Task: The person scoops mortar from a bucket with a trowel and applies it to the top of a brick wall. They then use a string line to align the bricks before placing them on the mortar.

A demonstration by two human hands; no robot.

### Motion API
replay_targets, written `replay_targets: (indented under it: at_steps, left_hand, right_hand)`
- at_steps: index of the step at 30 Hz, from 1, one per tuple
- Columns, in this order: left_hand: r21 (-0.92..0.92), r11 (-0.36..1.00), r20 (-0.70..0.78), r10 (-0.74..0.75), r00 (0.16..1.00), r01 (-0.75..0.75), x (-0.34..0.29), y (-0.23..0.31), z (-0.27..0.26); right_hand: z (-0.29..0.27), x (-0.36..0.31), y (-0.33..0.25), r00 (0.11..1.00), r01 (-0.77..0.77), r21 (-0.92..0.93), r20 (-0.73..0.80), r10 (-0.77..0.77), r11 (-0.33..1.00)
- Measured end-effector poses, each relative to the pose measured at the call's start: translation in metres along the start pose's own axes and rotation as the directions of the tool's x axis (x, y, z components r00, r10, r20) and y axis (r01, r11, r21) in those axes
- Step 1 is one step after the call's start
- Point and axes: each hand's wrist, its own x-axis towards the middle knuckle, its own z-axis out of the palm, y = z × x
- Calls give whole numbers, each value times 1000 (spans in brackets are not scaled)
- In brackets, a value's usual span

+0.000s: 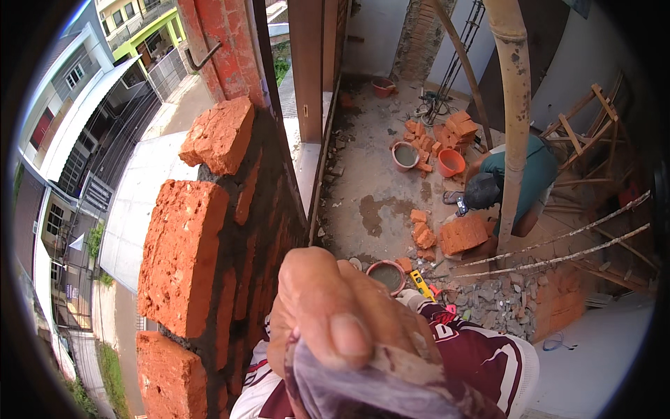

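Observation:
Close in front of me, my right hand (317,300) is closed, its fingers bent and one nail facing up. It grips a thin, purple-grey patterned cloth (373,384) that covers the lower middle of the view. Skin and cloth overlap so tightly here that I cannot make out my left hand separately. Just left of the hand rises a wall of orange bricks with dark mortar. On its top edge lie a large brick (183,255), a smaller broken brick (220,136) and another brick (171,373). My maroon and white clothing (481,359) shows below.
Down on the floor, a bucket of grey mix (386,278) stands beside a yellow spirit level (421,285) and rubble (499,304). A co-worker in a green shirt (523,171) bends near stacked bricks (464,234). A bamboo pole (515,105) stands upright. Left of the wall is a street drop.

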Motion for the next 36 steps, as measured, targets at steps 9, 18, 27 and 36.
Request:
replay_targets:
  at_steps: [9,18,27,36]
  left_hand:
    - [107,900,-27,427,904,-423,133,7,-27]
    - [54,828,140,547,825,-558,233,20,-110]
    - [18,890,520,381,765,-456,346,61,-276]
    - [255,963,491,-48,870,-90,473,155,-413]
  right_hand:
    - [-125,113,1,986,-166,-50,-5,166,985]
    - [-271,156,-5,945,-121,129,-289,154,984]
    - [-313,210,-9,966,-163,164,-175,191,973]
    - [-436,331,-33,948,-225,247,-167,270,943]
